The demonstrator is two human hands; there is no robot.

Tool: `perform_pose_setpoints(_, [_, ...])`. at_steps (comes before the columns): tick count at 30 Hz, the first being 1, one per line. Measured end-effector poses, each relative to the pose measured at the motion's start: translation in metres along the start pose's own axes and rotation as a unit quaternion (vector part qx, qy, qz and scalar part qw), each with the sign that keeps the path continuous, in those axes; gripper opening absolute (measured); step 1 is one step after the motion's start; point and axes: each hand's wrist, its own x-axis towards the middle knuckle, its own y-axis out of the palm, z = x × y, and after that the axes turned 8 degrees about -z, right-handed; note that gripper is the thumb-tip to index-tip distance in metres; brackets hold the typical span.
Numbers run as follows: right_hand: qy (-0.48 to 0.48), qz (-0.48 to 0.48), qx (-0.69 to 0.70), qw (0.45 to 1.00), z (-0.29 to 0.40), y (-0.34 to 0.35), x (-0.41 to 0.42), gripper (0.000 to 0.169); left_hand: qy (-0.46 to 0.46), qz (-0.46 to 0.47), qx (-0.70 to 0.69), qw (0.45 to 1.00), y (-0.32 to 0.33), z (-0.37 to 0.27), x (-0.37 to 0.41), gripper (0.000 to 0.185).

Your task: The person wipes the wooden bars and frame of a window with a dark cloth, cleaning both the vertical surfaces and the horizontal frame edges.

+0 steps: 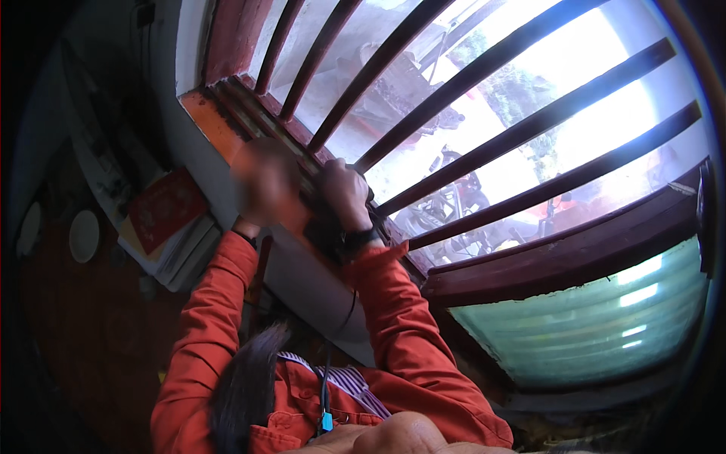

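Observation:
My left hand is over the orange window sill; a blur covers it, so its fingers and anything in them cannot be made out. To its right, my right hand is curled on a dark object at the foot of the window bars. That object may be cloth, but its shape is lost in shadow. Both forearms reach forward in red sleeves, with dark bands at the wrists.
An open window sash with greenish glass stands at the right. Lower left, a red booklet tops a stack of books or papers, near a pale round dish. A motorcycle appears outside beyond the bars.

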Motion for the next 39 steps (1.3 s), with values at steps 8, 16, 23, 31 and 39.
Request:
perform_pose_setpoints(8, [0.147, -0.160, 0.172, 0.961, -0.049, -0.022, -0.073, 0.019, 0.007, -0.133, -0.065, 0.989, -0.012, -0.030, 0.013, 0.009])
perform_pose_setpoints(16, [0.282, -0.390, 0.586, 0.652, -0.036, -0.114, -0.103, 0.016, 0.008, -0.127, -0.046, 0.991, -0.015, -0.025, 0.010, 0.011])
perform_pose_setpoints(23, [0.148, -0.039, 0.188, 0.970, -0.042, -0.030, -0.044, 0.054, 0.028, -0.129, -0.035, 0.991, -0.008, -0.028, 0.012, 0.010])
perform_pose_setpoints(31, [0.059, -0.013, 0.034, 0.998, -0.030, -0.024, -0.041, 0.018, 0.016, -0.120, -0.065, 0.991, -0.014, -0.025, 0.013, 0.006])
perform_pose_setpoints(39, [0.093, -0.019, -0.017, 0.995, -0.059, -0.045, -0.094, 0.020, 0.024, -0.100, -0.044, 0.994, -0.010, -0.029, 0.015, 0.007])
